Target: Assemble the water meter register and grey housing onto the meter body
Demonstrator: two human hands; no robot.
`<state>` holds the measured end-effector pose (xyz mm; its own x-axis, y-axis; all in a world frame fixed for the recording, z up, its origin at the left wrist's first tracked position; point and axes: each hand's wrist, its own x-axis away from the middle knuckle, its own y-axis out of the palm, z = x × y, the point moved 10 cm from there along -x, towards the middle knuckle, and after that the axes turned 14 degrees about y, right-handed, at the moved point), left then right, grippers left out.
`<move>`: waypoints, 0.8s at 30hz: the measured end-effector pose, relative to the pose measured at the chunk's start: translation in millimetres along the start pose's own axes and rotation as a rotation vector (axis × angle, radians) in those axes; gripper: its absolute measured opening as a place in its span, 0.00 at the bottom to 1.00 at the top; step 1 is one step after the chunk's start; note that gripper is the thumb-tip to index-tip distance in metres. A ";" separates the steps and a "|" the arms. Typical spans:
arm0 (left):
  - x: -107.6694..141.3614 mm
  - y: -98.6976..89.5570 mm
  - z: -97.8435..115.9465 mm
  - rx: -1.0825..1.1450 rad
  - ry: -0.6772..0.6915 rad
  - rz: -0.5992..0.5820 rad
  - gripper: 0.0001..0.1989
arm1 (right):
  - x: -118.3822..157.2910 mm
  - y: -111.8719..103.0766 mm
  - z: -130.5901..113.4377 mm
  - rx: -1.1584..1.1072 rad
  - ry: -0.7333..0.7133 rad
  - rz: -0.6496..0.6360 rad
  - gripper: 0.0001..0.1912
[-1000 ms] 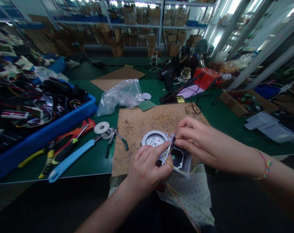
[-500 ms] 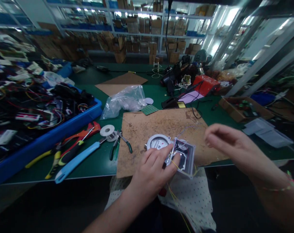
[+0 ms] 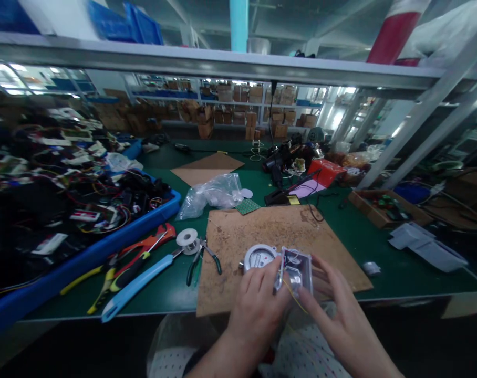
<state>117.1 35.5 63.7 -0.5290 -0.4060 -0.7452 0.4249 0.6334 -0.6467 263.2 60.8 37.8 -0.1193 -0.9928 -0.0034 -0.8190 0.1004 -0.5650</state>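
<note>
A pale device with a round dial and an open square housing lies near the front edge of a brown board. My left hand is closed on the device where dial and housing meet, its fingertips at the housing's left wall. My right hand is at the housing's right side, fingers apart, with the thumb at the near edge; whether it presses on the wall is unclear. A thin yellow wire runs out of the housing between the hands.
Left of the board are green-handled pliers, a solder spool, a blue-handled tool and a blue bin of electronics. Behind lie a plastic bag and green circuit board. Translucent trays stand right.
My right hand has come in from the right to the housing's side. My left hand stays on the device. The view has tilted up, showing the overhead shelf.
</note>
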 end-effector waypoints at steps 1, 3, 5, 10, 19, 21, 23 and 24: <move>-2.1 -1.4 0.9 -0.038 -0.029 0.011 0.12 | -1.5 6.5 10.4 -0.083 0.040 -0.018 0.36; -5.4 -6.2 2.9 -0.147 -0.077 0.043 0.11 | -10.4 18.8 23.7 -0.192 0.084 -0.055 0.37; -6.5 -0.2 3.1 -0.214 -0.106 -0.016 0.13 | -27.2 28.3 28.5 -0.237 0.091 -0.082 0.37; 8.6 3.6 3.1 -0.317 -0.037 0.050 0.21 | -82.7 51.4 31.2 -0.328 0.128 -0.193 0.35; 44.4 -12.4 -3.6 -0.465 0.110 0.171 0.17 | -129.1 89.5 3.2 -0.550 0.048 -0.360 0.24; 57.7 -14.9 4.1 -0.448 0.142 0.246 0.14 | -129.5 96.3 12.6 -0.626 0.134 -0.383 0.29; 79.3 -15.1 16.1 -0.408 0.198 0.320 0.09 | -127.8 85.0 31.4 -0.636 0.185 -0.287 0.33; 94.4 -18.2 20.2 -0.368 0.200 0.386 0.07 | -125.1 72.2 43.5 -0.624 0.197 -0.204 0.34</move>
<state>74.3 -27.6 1.9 -0.5306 0.0105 -0.8475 0.3501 0.9134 -0.2078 243.4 189.4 -38.5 0.0202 -0.9715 0.2363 -0.9990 -0.0102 0.0432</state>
